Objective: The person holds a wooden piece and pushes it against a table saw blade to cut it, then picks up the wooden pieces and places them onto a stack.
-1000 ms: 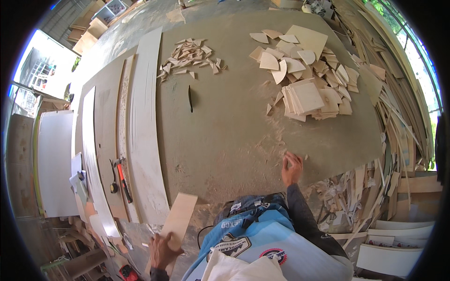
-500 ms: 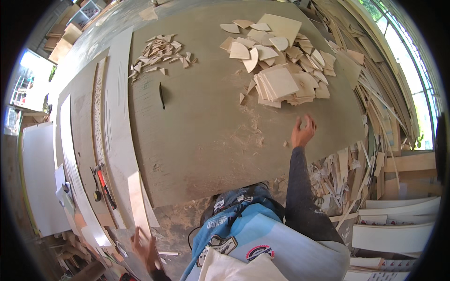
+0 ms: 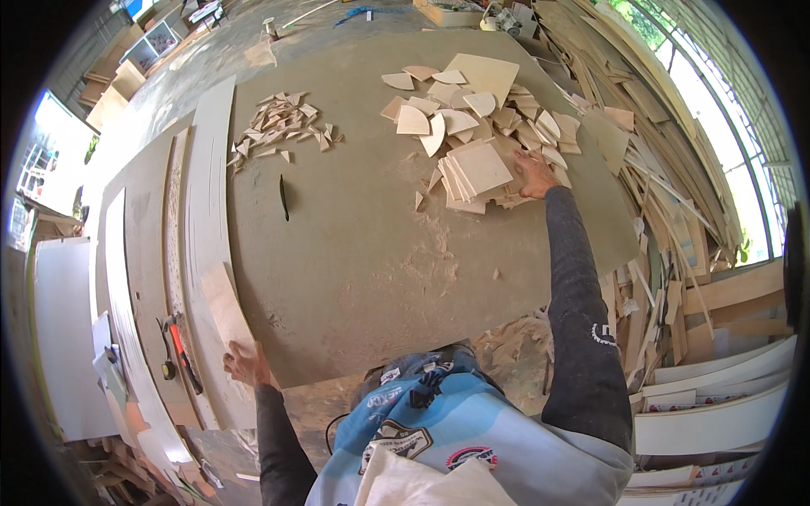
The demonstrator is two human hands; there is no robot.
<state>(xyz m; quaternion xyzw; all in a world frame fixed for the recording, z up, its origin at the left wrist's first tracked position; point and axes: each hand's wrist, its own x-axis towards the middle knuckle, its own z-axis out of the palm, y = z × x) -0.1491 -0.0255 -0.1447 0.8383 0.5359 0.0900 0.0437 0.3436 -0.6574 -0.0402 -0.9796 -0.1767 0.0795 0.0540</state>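
At the lower left, my left hand [image 3: 245, 363] grips the near end of a thin plywood strip [image 3: 224, 302] over the long pale board. My right hand [image 3: 537, 175] is at the right side of a heap of cut plywood pieces, fingers apart and touching the pieces there. Just left of it lies a leaning stack of square plywood pieces [image 3: 485, 166]. Behind the stack, quarter-round pieces [image 3: 413, 121] and a larger plywood sheet [image 3: 483, 78] are spread out. The tips of my right fingers are partly lost among the pieces.
Small triangular offcuts [image 3: 278, 122] lie at the far left of the large brown board [image 3: 337, 253]. A thin dark tool [image 3: 284, 198] rests closer to me. A red-handled hammer [image 3: 184, 358] and a tape measure [image 3: 168, 369] lie left. Stacked wood strips [image 3: 675, 143] line the right side.
My right hand has moved forward from the bare board onto the plywood heap. My left hand has come forward and inward, the plywood strip moving with it. The view has shifted slightly.
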